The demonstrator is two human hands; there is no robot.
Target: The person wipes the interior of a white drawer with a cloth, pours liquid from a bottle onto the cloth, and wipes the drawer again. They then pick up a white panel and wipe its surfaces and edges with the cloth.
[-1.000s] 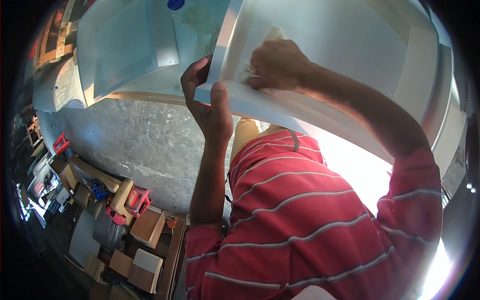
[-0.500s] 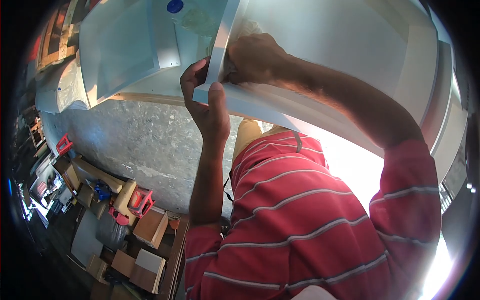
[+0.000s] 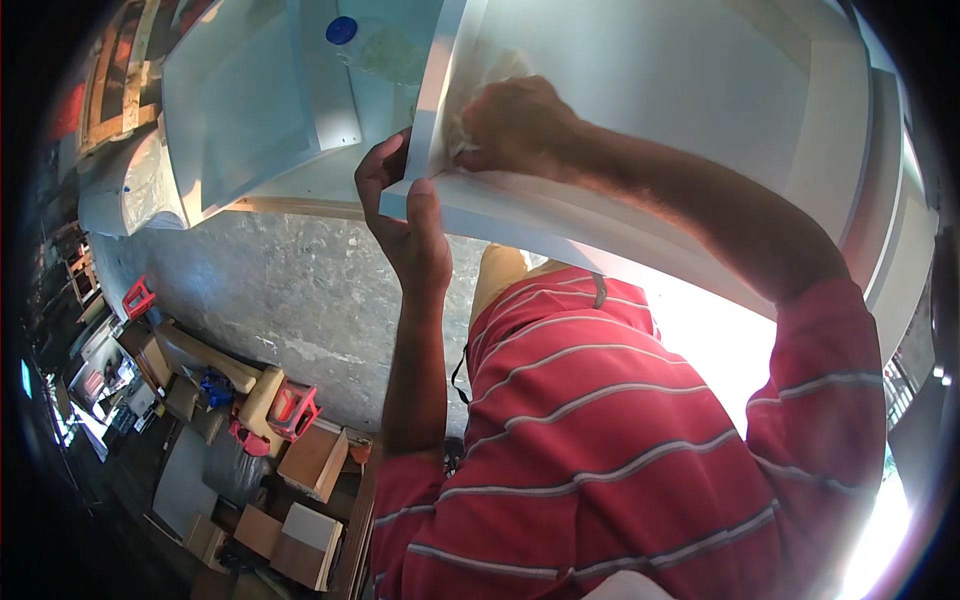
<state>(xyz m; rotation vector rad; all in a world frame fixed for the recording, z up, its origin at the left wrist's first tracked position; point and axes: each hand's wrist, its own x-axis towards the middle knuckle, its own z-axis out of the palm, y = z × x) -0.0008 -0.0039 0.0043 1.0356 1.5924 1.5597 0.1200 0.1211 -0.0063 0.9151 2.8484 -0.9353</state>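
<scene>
A white drawer-like box point(image 3: 660, 75) with raised walls lies in front of me. My left hand point(image 3: 412, 225) is closed around its near left corner, the thumb on the near side and the fingers on the outer face of the left wall. Inside that corner, my right hand point(image 3: 522, 125) is closed on a pale, crumpled cloth point(image 3: 460, 135), which is pressed close to the left wall and the floor of the box. The palm hides part of the cloth. Just beyond the left wall lies a clear plastic bottle point(image 3: 385, 52) with a blue cap.
Another white framed panel point(image 3: 240, 95) lies to the left on the work surface, beside a plastic-wrapped roll-shaped piece point(image 3: 125, 185). Below is a grey concrete floor point(image 3: 270, 280). Red stools point(image 3: 293, 410), boards and wooden boxes point(image 3: 313, 460) crowd the lower left.
My right hand has shifted slightly down and to the right inside the corner, and more of the cloth shows. My left hand keeps its hold. The whole view has shifted slightly.
</scene>
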